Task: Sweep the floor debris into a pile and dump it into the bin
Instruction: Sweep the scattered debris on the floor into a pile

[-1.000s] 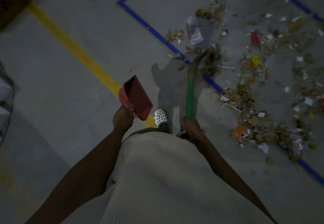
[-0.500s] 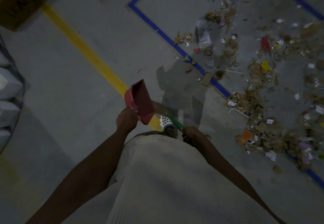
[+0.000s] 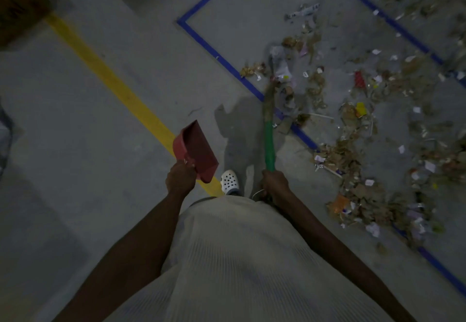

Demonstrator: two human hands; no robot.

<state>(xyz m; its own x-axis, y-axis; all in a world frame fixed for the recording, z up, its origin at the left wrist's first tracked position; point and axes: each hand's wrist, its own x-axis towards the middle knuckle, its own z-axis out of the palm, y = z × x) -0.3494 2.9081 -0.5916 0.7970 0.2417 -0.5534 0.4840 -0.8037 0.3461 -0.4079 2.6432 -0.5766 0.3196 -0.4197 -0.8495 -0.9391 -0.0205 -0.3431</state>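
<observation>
Red dustpan (image 3: 195, 150), one, gripped by left hand (image 3: 180, 179); right hand (image 3: 274, 186) grips one green-handled broom (image 3: 269, 133) beside scattered debris (image 3: 353, 160).

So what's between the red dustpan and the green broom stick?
Head view: between the red dustpan and the green broom stick lies shadowed grey floor, and nearer the person, a white shoe with holes.

Cardboard box (image 3: 17, 11) cut by top-left corner, broom bristles (image 3: 269, 97) blurred, white clog (image 3: 229, 181) half hidden behind shirt (image 3: 239, 258), debris scraps (image 3: 350, 154) too small to name
</observation>
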